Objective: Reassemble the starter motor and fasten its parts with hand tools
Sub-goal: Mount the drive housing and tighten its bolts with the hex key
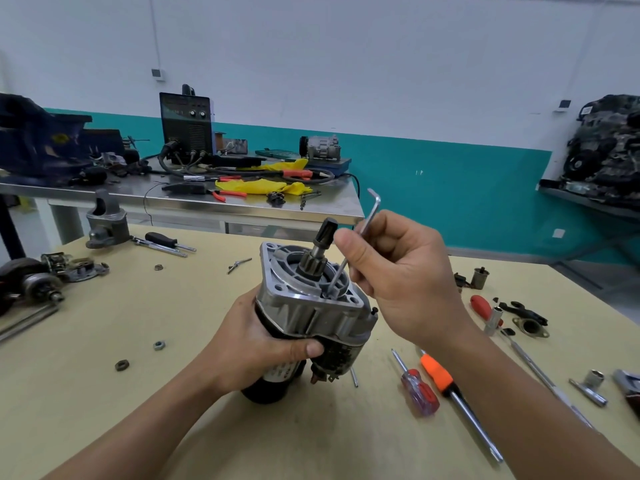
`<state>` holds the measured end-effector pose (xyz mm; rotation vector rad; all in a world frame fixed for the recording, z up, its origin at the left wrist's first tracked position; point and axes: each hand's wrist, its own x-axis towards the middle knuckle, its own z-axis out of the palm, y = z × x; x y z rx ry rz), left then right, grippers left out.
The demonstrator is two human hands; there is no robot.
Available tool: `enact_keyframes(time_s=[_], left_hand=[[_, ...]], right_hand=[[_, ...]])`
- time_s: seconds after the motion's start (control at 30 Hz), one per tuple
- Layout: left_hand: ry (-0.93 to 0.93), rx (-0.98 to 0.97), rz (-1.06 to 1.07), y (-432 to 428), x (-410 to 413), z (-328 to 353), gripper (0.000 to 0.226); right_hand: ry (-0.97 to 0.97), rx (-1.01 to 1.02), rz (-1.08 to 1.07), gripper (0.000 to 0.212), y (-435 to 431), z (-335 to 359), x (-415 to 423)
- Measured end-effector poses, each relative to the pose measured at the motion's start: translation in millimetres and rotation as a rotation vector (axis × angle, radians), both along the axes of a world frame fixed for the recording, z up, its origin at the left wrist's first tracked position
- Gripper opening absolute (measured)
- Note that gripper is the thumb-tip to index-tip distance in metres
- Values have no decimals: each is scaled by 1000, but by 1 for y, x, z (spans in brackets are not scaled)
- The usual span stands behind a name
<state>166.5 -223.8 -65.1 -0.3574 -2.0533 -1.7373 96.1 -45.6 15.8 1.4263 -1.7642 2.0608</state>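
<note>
Starter motor (304, 313), lower body behind left hand (263, 341); hex key (372, 212) tip indistinct.

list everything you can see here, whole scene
starter motor: 1, silver and black, table centre
hex key: 1, silver, tip at the motor's front flange
red screwdriver: 1, red handle, right of motor
orange screwdriver: 1, orange handle, beside the red one
loose nuts: 3, grey or dark, table left
grey housing: 1, grey, table far left
table: 1, pale wood, foreground
steel bench: 1, silver, behind
welder: 1, black, on bench
yellow cloth: 1, yellow, on bench
left hand: 1, grips motor body
right hand: 1, pinches hex key
</note>
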Motion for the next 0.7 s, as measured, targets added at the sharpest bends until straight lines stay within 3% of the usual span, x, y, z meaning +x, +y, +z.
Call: enact_keyframes(time_s=[0.07,0.33,0.5,0.6,0.7], left_hand=[[-3,-4,-3,0,0,1,78],[22,42,-21,0,1,-1,89],[72,-21,15,2,4,-1,69],[59,-21,19,1,3,-2,69],[61,-18,-9,0,2,1,63]], right_hand=[[-34,14,53,8,2,2,-1],[-27,82,78,23,10,12,-4],[101,106,9,25,-3,15,2],[128,77,-24,25,-12,10,6],[181,-14,-200,26,-26,-11,14]])
